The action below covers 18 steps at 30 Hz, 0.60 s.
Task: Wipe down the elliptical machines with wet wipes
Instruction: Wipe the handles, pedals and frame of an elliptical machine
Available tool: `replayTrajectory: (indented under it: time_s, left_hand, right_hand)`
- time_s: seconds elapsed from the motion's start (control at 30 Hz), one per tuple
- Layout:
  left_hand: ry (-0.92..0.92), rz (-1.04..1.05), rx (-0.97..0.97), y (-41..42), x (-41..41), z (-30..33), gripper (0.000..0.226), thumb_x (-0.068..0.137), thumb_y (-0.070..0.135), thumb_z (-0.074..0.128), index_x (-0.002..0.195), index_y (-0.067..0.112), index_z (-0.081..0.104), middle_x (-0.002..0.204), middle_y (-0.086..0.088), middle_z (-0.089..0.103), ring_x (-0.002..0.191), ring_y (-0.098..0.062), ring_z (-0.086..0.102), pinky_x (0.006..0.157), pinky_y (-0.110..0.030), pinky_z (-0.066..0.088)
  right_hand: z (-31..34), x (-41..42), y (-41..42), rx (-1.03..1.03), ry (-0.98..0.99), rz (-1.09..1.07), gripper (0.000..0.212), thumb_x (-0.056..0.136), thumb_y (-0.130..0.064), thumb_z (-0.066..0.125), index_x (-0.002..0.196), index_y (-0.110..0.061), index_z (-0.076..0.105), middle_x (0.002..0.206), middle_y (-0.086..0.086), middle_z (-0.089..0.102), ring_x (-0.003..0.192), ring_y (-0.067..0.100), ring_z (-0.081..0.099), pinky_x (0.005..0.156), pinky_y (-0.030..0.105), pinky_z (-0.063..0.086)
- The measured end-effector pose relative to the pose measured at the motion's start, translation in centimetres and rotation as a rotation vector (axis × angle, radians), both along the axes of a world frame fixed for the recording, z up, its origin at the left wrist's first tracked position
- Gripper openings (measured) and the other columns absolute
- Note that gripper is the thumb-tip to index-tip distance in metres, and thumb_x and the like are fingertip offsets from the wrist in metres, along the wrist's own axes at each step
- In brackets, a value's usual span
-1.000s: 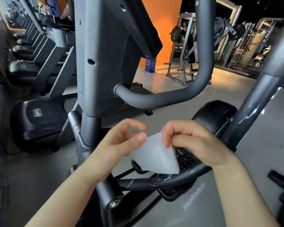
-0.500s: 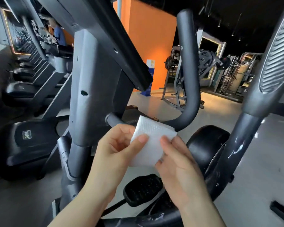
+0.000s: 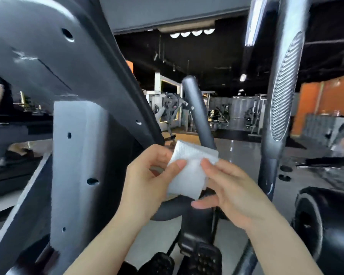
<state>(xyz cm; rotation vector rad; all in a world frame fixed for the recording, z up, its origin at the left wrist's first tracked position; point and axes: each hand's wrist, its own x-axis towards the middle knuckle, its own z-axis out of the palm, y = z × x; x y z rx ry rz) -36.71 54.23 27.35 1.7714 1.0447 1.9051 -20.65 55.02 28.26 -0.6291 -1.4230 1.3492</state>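
A folded white wet wipe [image 3: 189,171] is held up in front of me between both hands. My left hand [image 3: 147,185] pinches its left edge with thumb and fingers. My right hand [image 3: 234,191] pinches its right edge at the top, its lower fingers stretched out under the wipe. Just behind the wipe rises the elliptical machine's curved grey handlebar [image 3: 197,116]. The grey centre column [image 3: 77,155] stands to the left under the tilted console back [image 3: 48,50]. A ribbed swing-arm grip [image 3: 282,86] stands upright on the right.
Black foot pedals [image 3: 199,259] lie below my hands. A black flywheel cover [image 3: 326,225] sits at the lower right. Weight machines [image 3: 171,108] and an orange wall [image 3: 326,104] fill the background across a grey floor [image 3: 242,153].
My view has tilted upward, so the console and ceiling fill more of the frame. Both hands kept the wipe and lifted it with the view; the right-hand fingers shifted on its right edge.
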Motion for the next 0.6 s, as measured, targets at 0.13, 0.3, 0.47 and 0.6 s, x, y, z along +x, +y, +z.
replayTrajectory:
  time_s: [0.13, 0.3, 0.47, 0.6]
  left_hand:
    - [0.089, -0.048, 0.032, 0.5, -1.5, -0.3, 0.01, 0.085, 0.021, 0.072, 0.078, 0.022, 0.065, 0.075, 0.013, 0.067, 0.071, -0.004, 0.062, 0.065, -0.02, 0.048]
    - [0.551, 0.479, 0.601, 0.3, -5.2, -0.6, 0.021, 0.093, 0.032, 0.058, 0.096, 0.015, 0.07, 0.103, 0.003, 0.069, 0.1, -0.016, 0.06, 0.087, -0.031, 0.044]
    - [0.874, 0.847, 0.606, 3.0, -9.4, -1.6, 0.041, 0.095, 0.032, 0.055, 0.128, 0.01, 0.064, 0.142, -0.016, 0.053, 0.136, -0.033, 0.042, 0.113, -0.057, 0.025]
    - [0.995, 0.878, 0.526, 3.4, -10.0, -1.7, 0.051, 0.097, 0.039, 0.049, 0.141, 0.014, 0.054, 0.154, -0.014, 0.04, 0.142, -0.032, 0.034, 0.116, -0.058, 0.019]
  right_hand:
    - [-0.1, -1.7, -0.8, 0.015, 0.096, -0.158, 0.027, 0.078, -0.024, 0.062, 0.096, -0.008, 0.074, 0.099, 0.013, 0.074, 0.09, 0.025, 0.073, 0.064, 0.037, 0.061]
    - [3.8, -2.1, -0.1, 0.602, -0.268, -0.746, 0.014, 0.098, -0.022, 0.058, 0.097, -0.026, 0.072, 0.096, -0.018, 0.072, 0.096, 0.001, 0.065, 0.089, 0.021, 0.052]
    - [12.0, -3.6, 7.3, 1.437, -0.873, -1.13, 0.029, 0.094, -0.011, 0.049, 0.113, -0.006, 0.07, 0.128, 0.007, 0.063, 0.127, 0.02, 0.052, 0.109, 0.026, 0.033]
    - [13.4, -2.7, 13.7, 1.682, -1.603, -1.255, 0.037, 0.087, -0.011, 0.06, 0.122, -0.002, 0.065, 0.127, 0.011, 0.064, 0.124, 0.026, 0.057, 0.111, 0.037, 0.037]
